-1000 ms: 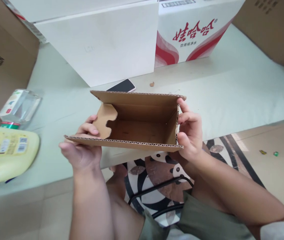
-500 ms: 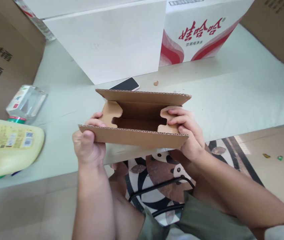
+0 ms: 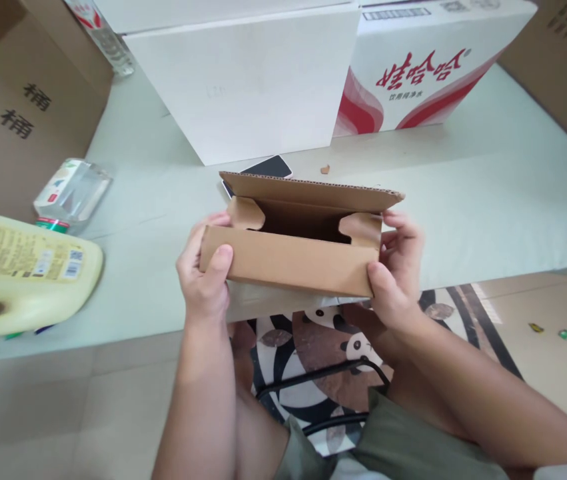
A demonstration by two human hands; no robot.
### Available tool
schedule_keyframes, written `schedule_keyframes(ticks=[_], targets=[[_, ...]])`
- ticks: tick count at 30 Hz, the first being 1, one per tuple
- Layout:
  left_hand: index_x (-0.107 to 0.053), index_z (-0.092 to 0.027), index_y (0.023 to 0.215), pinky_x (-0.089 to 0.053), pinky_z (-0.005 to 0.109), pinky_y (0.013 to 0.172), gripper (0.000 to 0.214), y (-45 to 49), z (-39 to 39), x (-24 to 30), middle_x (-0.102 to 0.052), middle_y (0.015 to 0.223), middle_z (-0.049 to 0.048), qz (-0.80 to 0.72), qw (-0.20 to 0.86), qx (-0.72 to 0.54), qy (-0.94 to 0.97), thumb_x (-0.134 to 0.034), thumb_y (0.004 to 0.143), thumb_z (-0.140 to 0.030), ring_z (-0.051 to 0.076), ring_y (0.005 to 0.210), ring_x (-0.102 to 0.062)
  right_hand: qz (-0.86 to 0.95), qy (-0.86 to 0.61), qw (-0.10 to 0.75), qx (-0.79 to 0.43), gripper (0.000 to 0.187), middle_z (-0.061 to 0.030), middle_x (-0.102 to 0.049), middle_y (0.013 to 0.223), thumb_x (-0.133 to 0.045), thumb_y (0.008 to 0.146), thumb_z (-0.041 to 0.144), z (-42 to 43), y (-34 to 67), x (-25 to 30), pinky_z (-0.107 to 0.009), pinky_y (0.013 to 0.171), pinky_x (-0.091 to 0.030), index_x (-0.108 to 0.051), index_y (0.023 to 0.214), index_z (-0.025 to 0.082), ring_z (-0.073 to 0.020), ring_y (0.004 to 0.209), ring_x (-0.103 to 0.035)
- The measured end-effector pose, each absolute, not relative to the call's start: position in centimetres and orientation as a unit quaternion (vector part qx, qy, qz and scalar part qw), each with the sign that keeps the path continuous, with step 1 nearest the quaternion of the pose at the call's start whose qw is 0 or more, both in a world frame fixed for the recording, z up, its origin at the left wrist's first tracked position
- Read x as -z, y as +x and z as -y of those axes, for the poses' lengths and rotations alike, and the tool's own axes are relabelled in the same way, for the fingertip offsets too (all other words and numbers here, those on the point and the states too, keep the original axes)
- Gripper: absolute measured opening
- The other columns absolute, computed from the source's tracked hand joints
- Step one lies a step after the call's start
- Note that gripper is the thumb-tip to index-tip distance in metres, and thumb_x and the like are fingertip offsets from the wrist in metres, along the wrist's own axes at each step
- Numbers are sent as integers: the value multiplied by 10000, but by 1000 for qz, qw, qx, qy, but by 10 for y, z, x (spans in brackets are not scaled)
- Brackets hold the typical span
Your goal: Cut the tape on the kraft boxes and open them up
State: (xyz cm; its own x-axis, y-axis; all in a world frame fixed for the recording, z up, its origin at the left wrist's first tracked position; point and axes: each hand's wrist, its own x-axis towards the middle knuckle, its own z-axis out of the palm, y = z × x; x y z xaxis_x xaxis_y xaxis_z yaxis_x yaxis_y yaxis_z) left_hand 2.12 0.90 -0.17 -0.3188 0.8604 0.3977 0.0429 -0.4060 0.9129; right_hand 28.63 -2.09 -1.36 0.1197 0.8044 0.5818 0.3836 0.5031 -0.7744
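Observation:
Both hands hold a small brown cardboard box (image 3: 298, 263) near the table's front edge. Its top gapes and the inside looks dark. The far flap (image 3: 313, 189) stands up, and two notched end flaps lean in over the opening. At the box's left end, my left hand (image 3: 206, 273) has its thumb on the near face and its fingers behind the end. My right hand (image 3: 399, 270) grips the right end, thumb on the near corner, fingers curled along the side. A phone (image 3: 269, 167) lies just beyond the box, partly covered by the far flap.
White cartons (image 3: 258, 93) stand at the back, one with red print (image 3: 423, 80). Left are a yellow jug (image 3: 28, 273), a clear bottle (image 3: 76, 190) lying down and a large brown carton (image 3: 38, 127). A brown scrap (image 3: 325, 169) lies on the pale tabletop (image 3: 493, 200).
The box has tilted so its near face shows, and the near flap's raw edge is out of sight. My right fingers have moved from the end flap to the outer side.

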Motion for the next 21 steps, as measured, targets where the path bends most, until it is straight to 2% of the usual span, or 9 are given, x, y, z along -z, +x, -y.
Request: schedule_keyframes(ticks=[2,4,7,9,12,14,16,21], targets=[[-769,-306,1177,-519,452,1102,494,20,-9,2,-738,1274,55,-436,318,-674,504,-865,744,-523,285,1232,-669,633,-475,585,-177,607,-84,-404,1642,-571,959,493,21,288,16,-425,755,-552,-395,1534,406,-240,953,-624],[-737,-322,1230,-526,461,1095,551,20,-9,2,-721,1325,59,-434,322,-670,509,-865,737,-530,291,1241,-667,640,-471,579,-183,685,-76,-345,1702,-566,959,463,20,290,17,-426,745,-545,-312,1594,429,-247,961,-633],[-714,-372,1263,-527,455,1109,576,18,-8,3,-698,1373,38,-439,316,-659,522,-854,738,-561,304,1303,-644,654,-451,574,-201,727,-89,-451,1624,-569,953,441,19,293,15,-438,779,-552,-274,1617,428,-302,1119,-642],[-698,-425,1302,-520,450,1130,582,16,-8,5,-678,1417,10,-435,313,-659,527,-846,756,-560,303,1341,-627,663,-436,575,-198,618,-99,-533,1500,-578,947,434,18,295,13,-471,867,-565,-415,1542,396,-325,1210,-619],[-756,-413,1258,-458,471,1207,455,13,-9,6,-673,1443,3,-430,288,-652,554,-813,818,-514,308,1395,-590,682,-430,567,-168,332,-97,-576,1321,-560,953,406,17,295,10,-549,1043,-535,-657,1258,319,-333,1270,-589],[-820,-360,1146,-424,491,1235,311,12,-10,6,-703,1401,20,-425,269,-642,579,-777,855,-462,308,1381,-597,686,-428,567,-154,266,-94,-579,1280,-554,954,385,17,295,8,-585,1090,-511,-698,1159,295,-328,1253,-597],[-848,-332,1057,-427,506,1232,224,13,-11,5,-737,1337,28,-420,257,-639,591,-743,874,-409,299,1335,-629,686,-421,573,-153,261,-92,-586,1280,-561,955,370,18,294,7,-590,1092,-511,-710,1155,293,-322,1234,-609],[-852,-317,973,-458,525,1199,183,13,-13,5,-769,1260,20,-433,236,-645,584,-711,870,-372,307,1294,-657,688,-418,575,-149,264,-78,-594,1280,-569,974,348,17,296,6,-532,1035,-543,-739,1175,332,-294,1192,-618]])
